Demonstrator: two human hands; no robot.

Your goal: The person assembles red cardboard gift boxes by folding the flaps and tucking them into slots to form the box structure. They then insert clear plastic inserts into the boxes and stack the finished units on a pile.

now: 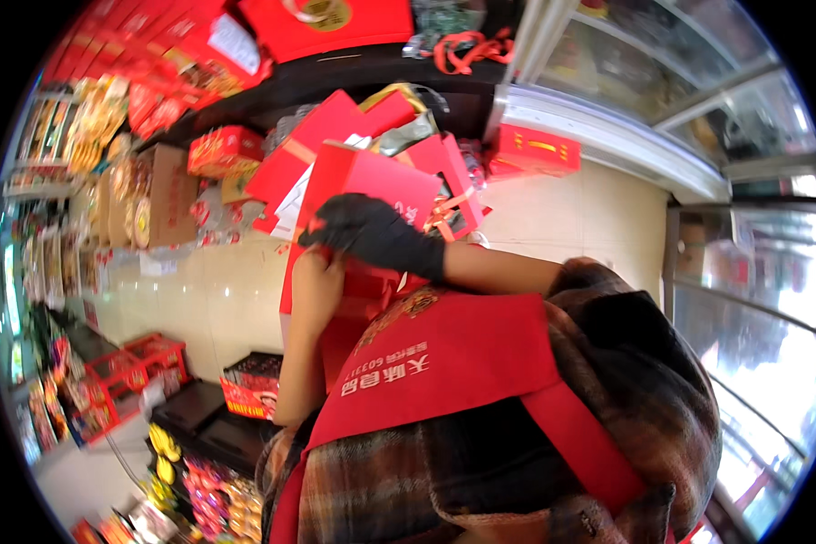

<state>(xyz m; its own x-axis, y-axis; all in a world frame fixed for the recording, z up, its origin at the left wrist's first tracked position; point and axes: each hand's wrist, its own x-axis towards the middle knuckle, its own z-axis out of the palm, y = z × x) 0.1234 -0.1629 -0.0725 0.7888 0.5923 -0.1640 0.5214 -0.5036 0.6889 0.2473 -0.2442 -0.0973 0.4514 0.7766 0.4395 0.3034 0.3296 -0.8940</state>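
Observation:
My right hand, in a black glove, reaches across in front of me over an upright red gift box or bag. Its fingers bend inward against my left hand, where the two meet. What the gloved fingers close on is too small and blurred to name. Bare skin shows on my left forearm and wrist; the fingers of that hand are mostly hidden at the glove. Below both hands, more red packaging lies close to my red apron.
Red boxes and bags crowd together beyond my hands, with an orange ribbon bow among them. A red carton stands by the glass cabinet. On the left are a cardboard box, a red crate and shelves of packaged goods.

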